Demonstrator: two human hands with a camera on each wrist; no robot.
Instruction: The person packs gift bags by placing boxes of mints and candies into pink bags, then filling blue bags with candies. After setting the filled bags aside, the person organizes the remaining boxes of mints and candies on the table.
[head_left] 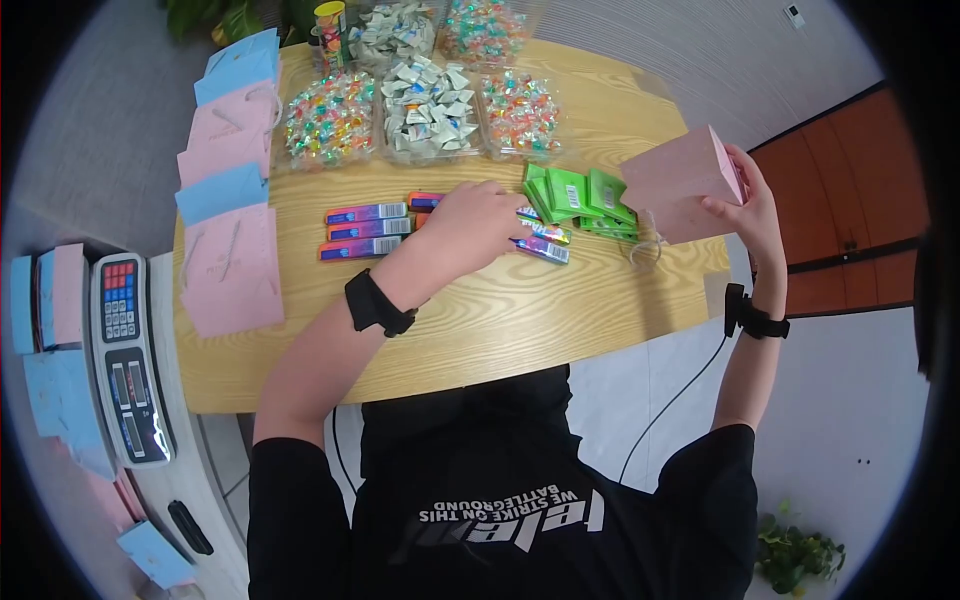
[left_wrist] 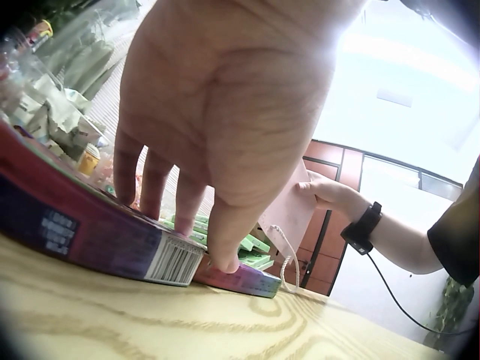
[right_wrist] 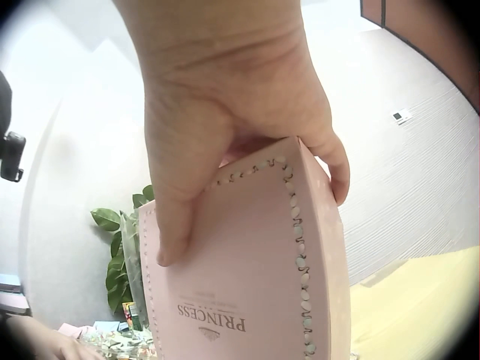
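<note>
My left hand [head_left: 475, 225] is over the right-hand group of colourful long packs [head_left: 545, 250]. In the left wrist view the thumb of the left hand [left_wrist: 217, 150] lies on the near side of a purple pack [left_wrist: 251, 281], with the fingers on the far side; their tips are partly hidden. My right hand [head_left: 752, 205] grips a pink paper bag [head_left: 675, 190] by its bottom end, tilted above the table. In the right wrist view, the right hand [right_wrist: 225, 112] has its thumb across the printed face of the bag [right_wrist: 255, 262]. The bag's cord handle hangs down near the table.
Green packets [head_left: 570, 195] lie between the long packs and the bag. Other long packs [head_left: 365, 230] lie left. Clear trays of wrapped sweets [head_left: 330, 120] and white sachets [head_left: 430, 115] stand behind. Pink and blue bags [head_left: 235, 265] line the left edge, beside a scale [head_left: 130, 360].
</note>
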